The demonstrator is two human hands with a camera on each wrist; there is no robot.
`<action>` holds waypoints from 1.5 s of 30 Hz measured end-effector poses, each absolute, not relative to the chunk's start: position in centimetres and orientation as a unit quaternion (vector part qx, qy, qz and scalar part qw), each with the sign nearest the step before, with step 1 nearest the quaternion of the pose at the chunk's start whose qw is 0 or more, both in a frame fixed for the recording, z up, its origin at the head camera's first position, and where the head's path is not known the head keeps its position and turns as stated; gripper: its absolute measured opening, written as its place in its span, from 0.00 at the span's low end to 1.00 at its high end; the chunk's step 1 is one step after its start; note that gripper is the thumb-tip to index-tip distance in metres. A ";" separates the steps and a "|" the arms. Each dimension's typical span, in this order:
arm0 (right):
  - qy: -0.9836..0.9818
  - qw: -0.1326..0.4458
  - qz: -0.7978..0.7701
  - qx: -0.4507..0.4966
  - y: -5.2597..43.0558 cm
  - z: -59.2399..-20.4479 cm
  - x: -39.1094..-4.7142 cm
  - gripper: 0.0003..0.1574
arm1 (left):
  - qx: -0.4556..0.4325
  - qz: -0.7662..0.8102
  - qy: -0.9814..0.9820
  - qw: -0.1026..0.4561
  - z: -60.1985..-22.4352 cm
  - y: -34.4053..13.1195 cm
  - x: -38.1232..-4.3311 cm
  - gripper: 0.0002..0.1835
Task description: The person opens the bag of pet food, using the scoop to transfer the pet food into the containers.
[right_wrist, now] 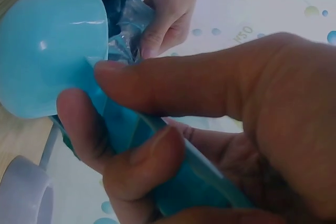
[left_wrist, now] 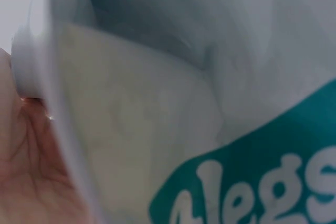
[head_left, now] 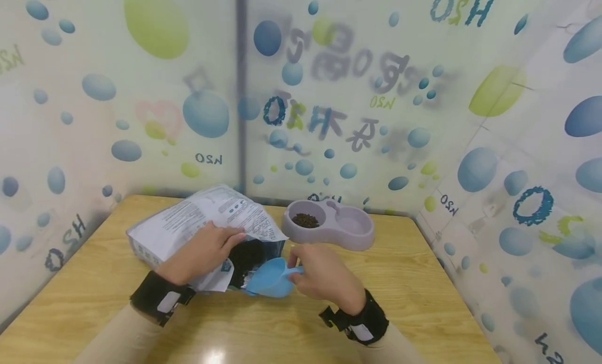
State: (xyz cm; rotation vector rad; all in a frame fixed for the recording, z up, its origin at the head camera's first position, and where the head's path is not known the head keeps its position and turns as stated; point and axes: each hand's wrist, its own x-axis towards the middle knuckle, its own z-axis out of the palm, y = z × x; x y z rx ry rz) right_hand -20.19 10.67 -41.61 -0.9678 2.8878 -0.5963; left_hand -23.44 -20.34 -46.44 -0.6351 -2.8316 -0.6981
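Note:
A large white printed bag (head_left: 185,217) lies on its side on the table, its mouth facing right. Dark pellets (head_left: 246,254) show inside the opening. My left hand (head_left: 204,251) grips the upper edge of the mouth; in the right wrist view its thumb and fingers pinch the clear plastic there. With curled fingers, my right hand (head_left: 326,277) holds a light blue scoop (head_left: 270,279) by its handle. The scoop is tilted at the lower side of the bag's mouth. Its outer curved face (right_wrist: 52,51) fills the right wrist view's upper left; what it contains is hidden.
Behind the right hand stands a mauve double pet bowl (head_left: 331,242). Its left hollow has a heap of brown kibble (head_left: 305,220). The wooden table (head_left: 400,280) meets walls patterned with blue and green drops (head_left: 291,92) at the back and sides.

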 end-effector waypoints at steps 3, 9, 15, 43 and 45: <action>0.933 0.023 -0.188 -0.305 10.2 -41.5 -20.1 0.06 | -0.213 -0.233 -0.946 0.075 -46.4 -20.3 -23.5 0.26; 0.937 0.024 -0.195 -0.290 9.2 -42.3 -20.4 0.07 | -0.214 -0.233 -0.946 0.072 -46.2 -20.4 -23.5 0.25; 0.937 0.026 -0.208 -0.278 7.7 -43.9 -20.7 0.09 | -0.210 -0.236 -0.946 0.071 -46.2 -20.4 -23.6 0.25; 0.925 0.012 -0.251 -0.284 8.4 -46.0 -19.9 0.12 | -0.206 -0.237 -0.947 0.070 -46.2 -20.3 -23.4 0.25; 0.923 0.008 -0.254 -0.288 8.5 -46.1 -19.8 0.12 | -0.206 -0.239 -0.946 0.071 -46.2 -20.3 -23.4 0.25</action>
